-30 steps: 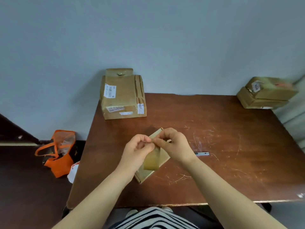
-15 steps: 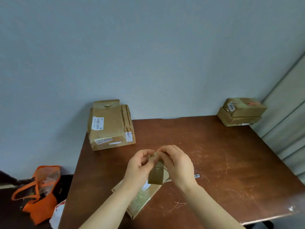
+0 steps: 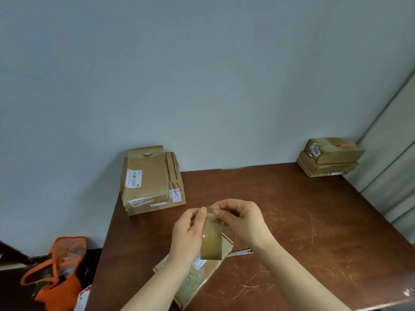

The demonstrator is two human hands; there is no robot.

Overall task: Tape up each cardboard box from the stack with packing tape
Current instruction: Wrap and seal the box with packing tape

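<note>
orange bag (image 3: 54, 272): on the floor left of the counter (image 3: 314, 243); see-through front panel, contents too blurred to tell.
left box stack (image 3: 150, 182): flat cardboard boxes at the counter's far left corner, against the wall, with white barcode labels on top and front.
left hand (image 3: 188, 234): raised above the counter, grip pinching the top left edge of the tape strip.
tape strip (image 3: 211, 241): brownish, translucent, hanging straight down from both hands above the flat box.
flat box (image 3: 202, 277): lying angled at the near edge, with a white label and a glossy taped face.
right hand (image 3: 242, 223): grip pinching the strip's top right edge.
metal tool (image 3: 241, 252): thin, just beside the flat box.
right boxes (image 3: 330, 158): two stacked in the far right corner.
</note>
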